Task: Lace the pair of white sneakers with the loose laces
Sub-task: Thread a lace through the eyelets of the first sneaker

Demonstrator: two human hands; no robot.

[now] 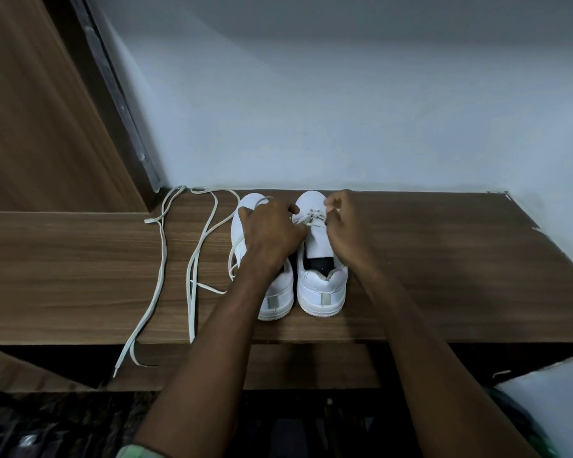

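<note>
Two white sneakers stand side by side, heels toward me, on a wooden shelf against a pale wall. My left hand lies over the left sneaker, fingers curled down across its upper, and reaches toward the lace on the right sneaker; I cannot tell whether those fingers actually pinch the lace. My right hand works at the front of the right sneaker, thumb and forefinger pinched narrow on a strand of that lace. Between the two hands, just under the fingertips, the lace shows as a small cluster of crossings near the toe. Behind my fingers, toward me, the tongue stands up white and the dark inside of the shoe is open, with no lace across it.

Both shoes have thick white soles and a grey tab at the heel. I count two sneakers, two hands, and one loose lace out to the left of my left fingers, well apart from the shoes, trailing in long loops across the shelf, its ends hanging over the front edge. A thinner strand runs along the outer side of the left sneaker, partly hidden by my left wrist.

A brown wooden panel rises at far left. My left forearm covers much of the left sneaker.
</note>
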